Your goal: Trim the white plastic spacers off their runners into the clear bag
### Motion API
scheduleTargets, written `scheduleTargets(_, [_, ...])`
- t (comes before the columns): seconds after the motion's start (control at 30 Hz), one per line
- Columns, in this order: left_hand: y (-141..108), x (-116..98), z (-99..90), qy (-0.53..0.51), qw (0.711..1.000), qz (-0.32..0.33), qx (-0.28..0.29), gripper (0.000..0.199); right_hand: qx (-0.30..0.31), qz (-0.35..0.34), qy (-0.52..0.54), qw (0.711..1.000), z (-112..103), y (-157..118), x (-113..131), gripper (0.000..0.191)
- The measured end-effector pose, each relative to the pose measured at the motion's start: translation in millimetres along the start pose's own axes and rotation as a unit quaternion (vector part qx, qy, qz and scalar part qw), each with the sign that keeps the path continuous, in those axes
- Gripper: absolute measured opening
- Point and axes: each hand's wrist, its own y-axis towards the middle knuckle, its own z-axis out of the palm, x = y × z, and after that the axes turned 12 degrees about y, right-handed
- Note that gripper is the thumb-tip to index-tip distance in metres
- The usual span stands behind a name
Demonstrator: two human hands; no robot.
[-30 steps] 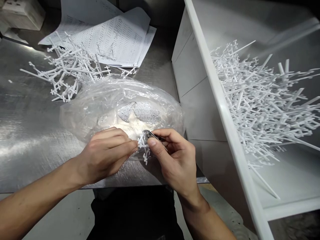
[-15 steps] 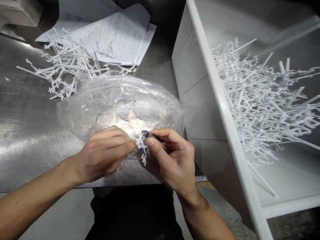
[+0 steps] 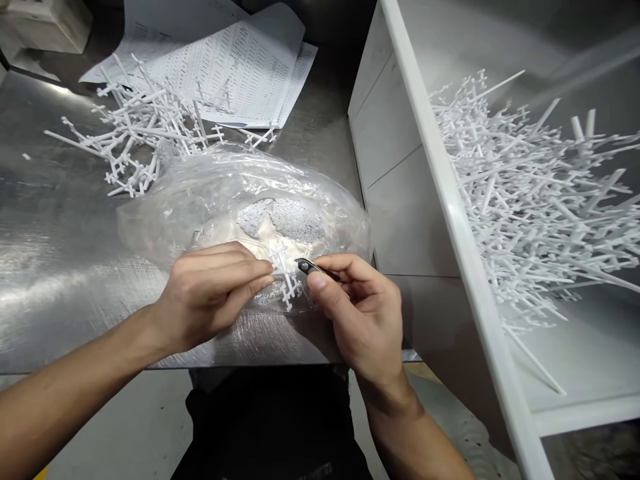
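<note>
Pinched in my left hand is a white branched plastic piece, its small arms sticking out to the right of my fingertips. My right hand is closed round small dark-handled nippers, whose metal tip is just right of the piece. Both hands are over a clear plastic bag lying on the metal table. Through the bag's opening show small grey speckled parts and a cream-coloured mass. Whether the nippers' jaws touch the piece, I cannot tell.
White branched pieces lie heaped at the back left, beside printed sheets. On the right, a white-walled bin holds a large pile of similar pieces. A pale block sits at the top left.
The nippers have moved slightly right, away from the piece, and turned. The white piece has turned and risen a little in my left hand. The whole view has shifted slightly.
</note>
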Motion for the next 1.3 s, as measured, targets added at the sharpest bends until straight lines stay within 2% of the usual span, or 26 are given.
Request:
scheduleTargets(0.3, [0.4, 0.7, 0.3, 0.010, 0.999, -0.002, -0.036, 0.012, 0.016, -0.037, -0.040, 0.998, -3.7, -5.6, 4.5, 0.008])
scheduleTargets(0.43, [0.1, -0.1, -0.8, 0.028, 0.998, -0.026, -0.048, 0.009, 0.053, -0.029, -0.044, 0.997, -4.3, -7.6, 6.2, 0.007])
scheduleTargets(0.93, [0.1, -0.4, -0.9, 0.059, 0.997, -0.033, -0.045, 0.007, 0.066, -0.031, -0.065, 0.995, -3.1, -8.3, 0.4, 0.008])
scheduleTargets(1.13, [0.5, 0.3, -0.9, 0.075, 0.996, -0.043, -0.025, 0.005, 0.055, 0.014, -0.033, 0.998, -3.6, -3.2, -0.5, 0.002])
scheduleTargets(1.3, [2.0, 1.8, -0.1, 0.074, 0.996, -0.038, -0.023, 0.006, 0.042, 0.045, -0.009, 0.998, 0.0, -0.9, 2.9, 0.008])
